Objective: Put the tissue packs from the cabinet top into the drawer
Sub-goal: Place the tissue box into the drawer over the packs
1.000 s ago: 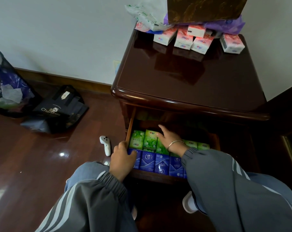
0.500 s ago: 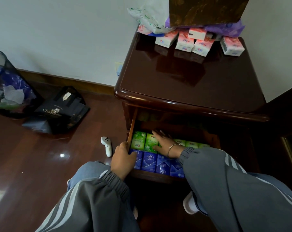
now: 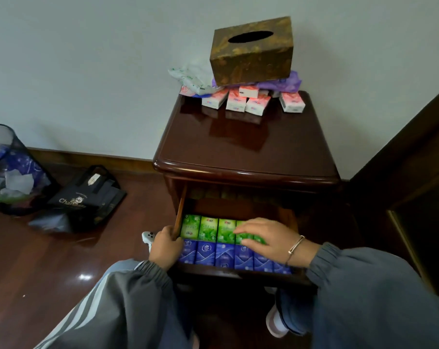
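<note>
So the right hand has slid back from deep in the dark wooden drawer; fingers now flat and apart on the green packs. Left hand stays clamped on the drawer's left edge. Pink-and-white tissue packs wait at the cabinet top's back edge, so they're next.

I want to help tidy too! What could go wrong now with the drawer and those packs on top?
The pink tissue packs sit under a brown tissue box and bags; pulling one out might tip the box. The left hand grips the drawer side, so pushing it shut could pinch fingers. Green packs and blue packs already fill the front rows, so more may not fit neatly.
</note>
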Motion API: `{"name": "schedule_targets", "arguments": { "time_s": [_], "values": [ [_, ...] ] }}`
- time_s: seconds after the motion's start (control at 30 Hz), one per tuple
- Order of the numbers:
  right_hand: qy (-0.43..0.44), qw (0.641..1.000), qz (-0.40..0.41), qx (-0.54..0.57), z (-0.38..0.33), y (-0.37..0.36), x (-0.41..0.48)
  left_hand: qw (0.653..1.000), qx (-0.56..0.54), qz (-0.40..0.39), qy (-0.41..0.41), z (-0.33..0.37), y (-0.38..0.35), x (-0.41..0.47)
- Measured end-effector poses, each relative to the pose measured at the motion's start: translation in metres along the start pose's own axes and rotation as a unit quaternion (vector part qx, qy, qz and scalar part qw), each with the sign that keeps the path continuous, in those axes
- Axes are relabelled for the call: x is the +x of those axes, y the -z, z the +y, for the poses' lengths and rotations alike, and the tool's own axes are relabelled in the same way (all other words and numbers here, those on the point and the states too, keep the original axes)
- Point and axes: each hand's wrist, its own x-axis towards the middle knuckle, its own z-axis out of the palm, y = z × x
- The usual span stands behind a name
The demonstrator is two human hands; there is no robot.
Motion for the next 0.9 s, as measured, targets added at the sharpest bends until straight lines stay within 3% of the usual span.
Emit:
{"name": "schedule_targets", "arguments": {
  "time_s": [0.13,0.23,0.37,0.5,0.63,0.73,0.9],
  "values": [
    [0.003,0.964,0.257,-0.06,0.021,0.057,-0.029,0.995,-0.052,0.069,-0.041,0.02,0.018,-0.008],
    [-0.087,0.926,0.354,-0.099,0.051,0.088,-0.031,0.978,-0.062,0.162,-0.114,0.043,0.043,-0.016],
    [-0.214,0.911,0.331,-0.12,0.086,0.111,-0.013,0.932,-0.074,0.28,-0.216,0.085,0.078,-0.021],
    [-0.3,0.912,0.259,-0.108,0.107,0.121,0.018,0.917,-0.014,0.267,-0.296,0.125,0.088,-0.007],
    [-0.341,0.913,0.189,-0.116,0.114,0.115,0.039,0.917,0.041,0.235,-0.32,0.152,0.085,0.018],
    [-0.347,0.907,0.19,-0.143,0.119,0.109,0.042,0.909,0.079,0.229,-0.34,0.173,0.082,0.04],
    [-0.339,0.902,0.223,-0.15,0.117,0.105,0.042,0.851,0.159,0.251,-0.433,0.259,0.077,0.07]
  ]
}}
